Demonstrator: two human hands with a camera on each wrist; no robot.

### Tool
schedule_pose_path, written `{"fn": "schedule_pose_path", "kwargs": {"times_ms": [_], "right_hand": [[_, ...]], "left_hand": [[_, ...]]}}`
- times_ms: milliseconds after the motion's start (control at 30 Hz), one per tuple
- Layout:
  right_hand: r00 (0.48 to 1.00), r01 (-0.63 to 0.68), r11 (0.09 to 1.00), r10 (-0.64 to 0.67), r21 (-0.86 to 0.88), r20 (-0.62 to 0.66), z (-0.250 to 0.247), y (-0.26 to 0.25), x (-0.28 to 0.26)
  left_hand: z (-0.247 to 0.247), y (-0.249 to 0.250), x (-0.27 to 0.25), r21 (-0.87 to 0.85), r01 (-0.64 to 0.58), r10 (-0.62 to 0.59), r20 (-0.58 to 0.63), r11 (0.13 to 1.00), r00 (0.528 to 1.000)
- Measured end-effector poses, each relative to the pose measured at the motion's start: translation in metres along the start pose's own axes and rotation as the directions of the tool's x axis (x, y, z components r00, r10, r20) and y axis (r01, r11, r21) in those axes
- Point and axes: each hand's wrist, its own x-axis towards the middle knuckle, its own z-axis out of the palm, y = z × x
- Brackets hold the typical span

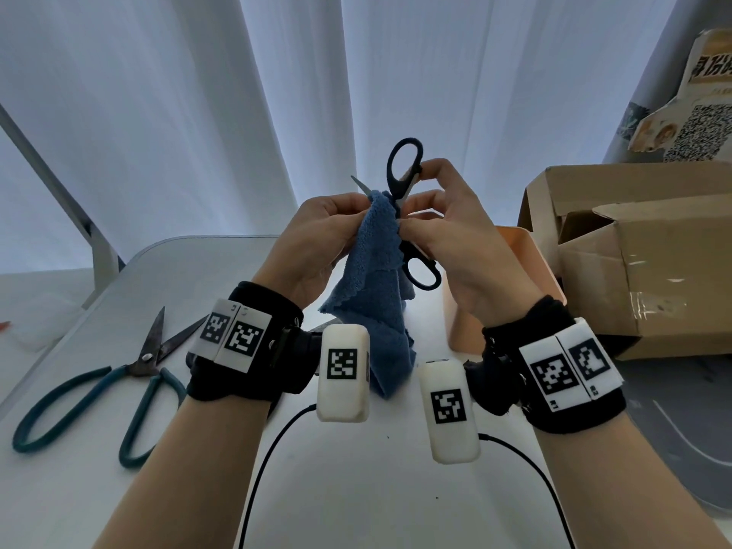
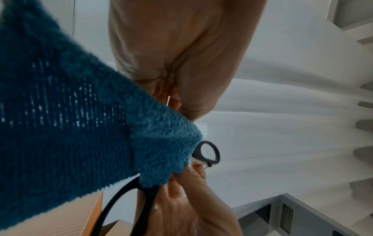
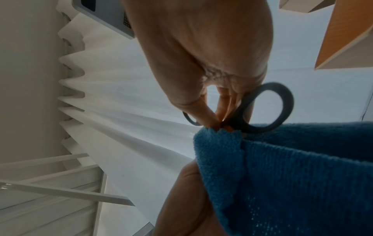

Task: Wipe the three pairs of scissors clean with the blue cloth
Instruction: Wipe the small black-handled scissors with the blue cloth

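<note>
Left hand [image 1: 325,231] pinches blue cloth [image 1: 372,295] round the blade; right hand [image 1: 447,231] grips black scissors [image 1: 404,172], spread open; tip bare at ten o'clock; a slip could nick fingers.

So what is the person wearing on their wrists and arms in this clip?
Both forearms are bare, no sleeves. The left hand and right hand each have a black fabric wristband bearing white tags with black square-code markers, plus a white rounded camera block with its own marker and a black cable.
</note>
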Motion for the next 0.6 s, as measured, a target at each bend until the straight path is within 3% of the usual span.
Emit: {"fn": "schedule_pose_path", "kwargs": {"times_ms": [200,600], "right_hand": [[1.000,-0.013,0.999,0.013,-0.047,-0.007,0.000,0.002,0.001],[1.000,0.008,0.996,-0.008,-0.086,-0.007,0.002,0.004,0.000]], "left_hand": [[0.005,-0.002,0.001,0.149,-0.070,0.080,-0.062,0.986,0.995],[-0.007,0.005,-0.002,0.082,-0.002,0.000,0.016,0.997,1.000]]}}
